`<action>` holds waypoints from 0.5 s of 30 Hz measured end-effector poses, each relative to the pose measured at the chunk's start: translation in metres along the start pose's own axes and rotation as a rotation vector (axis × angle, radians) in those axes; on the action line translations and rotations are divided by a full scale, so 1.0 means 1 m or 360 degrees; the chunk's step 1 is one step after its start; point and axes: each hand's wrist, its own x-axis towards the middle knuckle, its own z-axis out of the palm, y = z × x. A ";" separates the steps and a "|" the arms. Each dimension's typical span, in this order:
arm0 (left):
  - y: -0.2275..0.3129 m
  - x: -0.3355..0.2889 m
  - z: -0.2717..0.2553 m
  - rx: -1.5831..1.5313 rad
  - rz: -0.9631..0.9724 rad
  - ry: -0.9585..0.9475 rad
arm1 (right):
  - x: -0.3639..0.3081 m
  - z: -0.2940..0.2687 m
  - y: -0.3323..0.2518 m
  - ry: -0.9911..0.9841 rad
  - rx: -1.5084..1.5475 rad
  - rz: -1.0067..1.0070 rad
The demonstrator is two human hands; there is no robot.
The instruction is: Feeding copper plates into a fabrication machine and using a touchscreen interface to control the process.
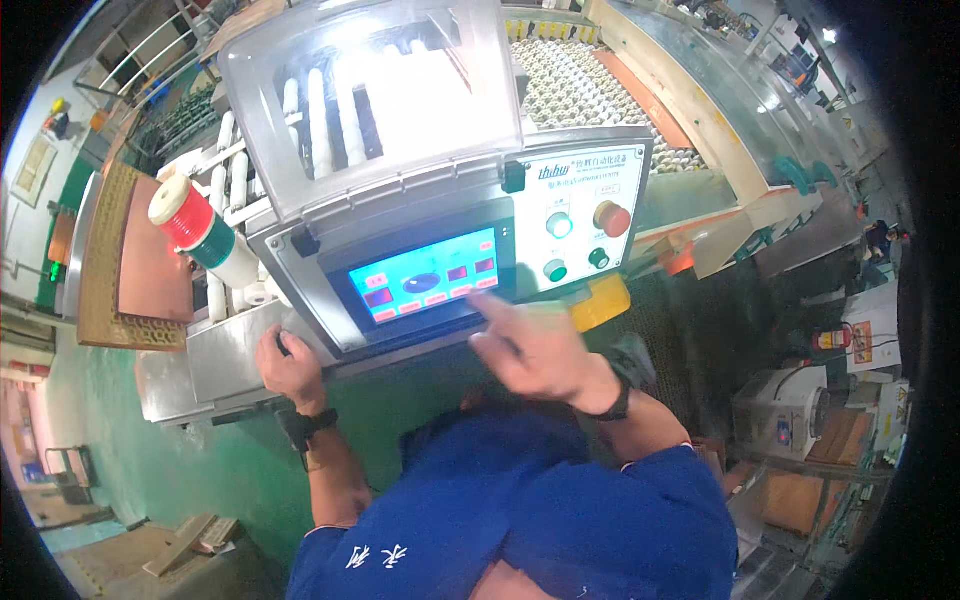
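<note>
The right hand (535, 345), fingers loosely spread, hovers near the blue touchscreen (428, 277); farther left, the left hand (288, 365) curls around the machine's metal edge (225, 360).

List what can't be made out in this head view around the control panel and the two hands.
- Right hand: motion-blurred; whether a fingertip touches the touchscreen is unclear.
- Left hand: its palm hides what it grips at the machine's lower edge; only a dark bit shows.
- Touchscreen: buttons too small to tell apart.
- Clear hood: glare washes out the white rollers behind.
- Signal light: unclear if lit.
</note>
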 end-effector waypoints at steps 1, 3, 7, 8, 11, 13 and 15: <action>0.002 0.000 0.000 -0.0013 -0.0007 0.0016 | 0.002 -0.013 0.006 0.0293 -0.0085 -0.0129; 0.002 -0.001 -0.004 -0.0002 -0.0029 0.0001 | 0.001 -0.051 0.019 0.0446 -0.0135 0.0129; -0.010 -0.006 -0.001 0.0081 -0.0141 -0.0012 | 0.005 -0.121 0.072 0.0906 -0.0208 0.0670; -0.010 -0.008 0.001 0.0117 -0.0174 -0.0006 | 0.005 -0.141 0.093 0.0974 -0.0045 0.0828; -0.006 -0.004 0.000 0.0128 -0.0151 -0.0043 | 0.016 -0.180 0.179 0.1040 0.0285 0.1106; -0.004 -0.005 -0.001 0.0149 -0.0185 -0.0007 | 0.028 -0.179 0.231 0.0866 0.0368 0.1269; -0.019 -0.008 0.004 0.0217 -0.0256 -0.0006 | 0.038 -0.163 0.282 0.0591 0.0359 0.1272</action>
